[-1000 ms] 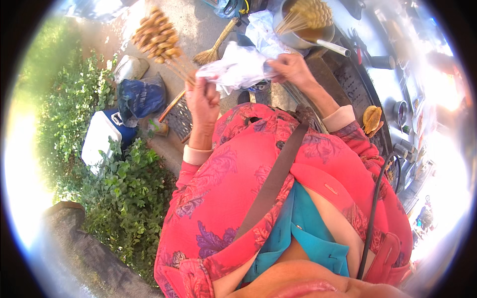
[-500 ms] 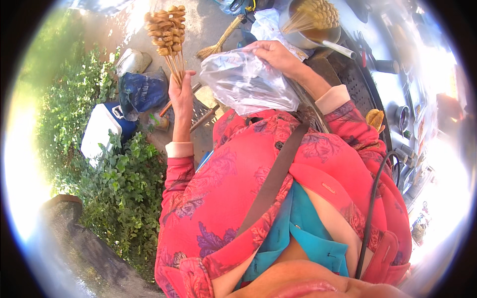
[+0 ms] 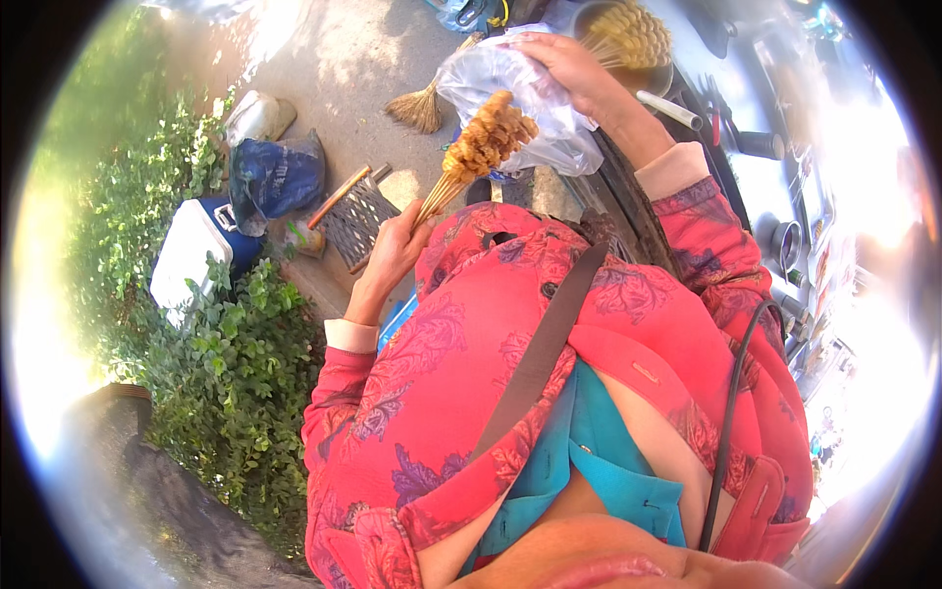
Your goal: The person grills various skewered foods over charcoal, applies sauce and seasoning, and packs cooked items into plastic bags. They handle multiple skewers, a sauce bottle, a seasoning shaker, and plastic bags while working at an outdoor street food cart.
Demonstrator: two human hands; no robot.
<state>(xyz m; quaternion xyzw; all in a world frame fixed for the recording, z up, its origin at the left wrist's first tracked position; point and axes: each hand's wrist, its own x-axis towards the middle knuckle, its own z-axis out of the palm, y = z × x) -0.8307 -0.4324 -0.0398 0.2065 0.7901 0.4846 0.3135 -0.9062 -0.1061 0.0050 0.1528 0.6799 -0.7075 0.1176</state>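
My left grip (image 3: 397,257) is clamped on a bundle of skewers (image 3: 483,145); my right grip (image 3: 569,61), beyond it, pinches the clear plastic bag (image 3: 535,98) touching their tips.

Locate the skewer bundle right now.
Head view, upper centre: the skewer bundle is gripped in the left hand, its meat end against the clear plastic bag held by the right hand.

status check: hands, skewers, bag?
Left hand shut on skewer bunch, meat ends at bag mouth. Right hand grips clear plastic bag, holding it open. Nothing between skewers and bag.
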